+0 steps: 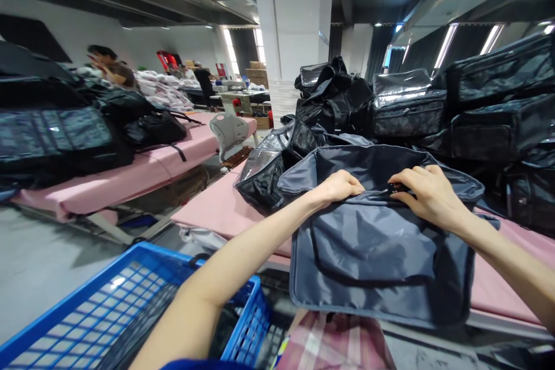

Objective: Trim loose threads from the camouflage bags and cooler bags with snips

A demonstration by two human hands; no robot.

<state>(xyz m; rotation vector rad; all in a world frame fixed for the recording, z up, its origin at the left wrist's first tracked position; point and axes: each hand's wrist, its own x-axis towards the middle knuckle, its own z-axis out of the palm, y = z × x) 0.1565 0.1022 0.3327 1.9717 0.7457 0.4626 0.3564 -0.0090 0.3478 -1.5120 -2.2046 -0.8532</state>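
A dark grey fabric bag [373,254] stands in front of me at the edge of a pink table [217,208], its front pocket facing me. My left hand [340,187] grips the top rim of the bag with closed fingers. My right hand [427,191] pinches the black zipper pull [393,188] on the same rim. The bag's mouth is open behind both hands.
Black bags wrapped in plastic [407,107] are stacked behind and to the right. A blue plastic crate [108,306] sits at my lower left. Another pink table [130,176] at left holds more black bags. A person [108,66] stands far left. A grey chair [229,136] stands between tables.
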